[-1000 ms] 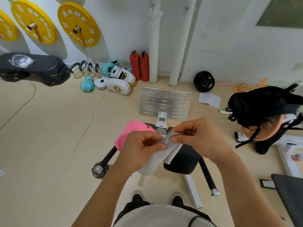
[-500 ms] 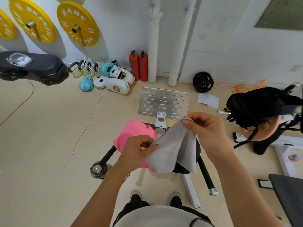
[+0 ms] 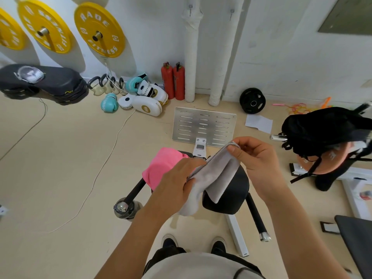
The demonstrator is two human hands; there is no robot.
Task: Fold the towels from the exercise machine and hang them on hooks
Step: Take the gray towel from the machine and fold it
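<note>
The pale grey cloth towel (image 3: pixel 213 178) hangs in the air between both hands, above the black padded seat (image 3: pixel 231 190) of the white-framed exercise machine (image 3: pixel 237 234), touching nothing else. The right hand (image 3: pixel 259 158) pinches the upper corner between thumb and forefinger, closed tight on the cloth, and the left hand (image 3: pixel 177 184) grips the lower left edge with its fingers curled round the fabric. The towel's long axis runs on a slant, from the high far corner at the right hand down toward the person's body below the left hand, and the cloth is doubled along that line with two loose flaps drooping. By my reading the fold is part made: the next move calls for bringing the low end up to the high corner, and the left hand is the nearer to that low end. The bright pink cloth towel (image 3: pixel 161 168) lies draped over the left edge of the seat, just behind the left hand, unfolded
</note>
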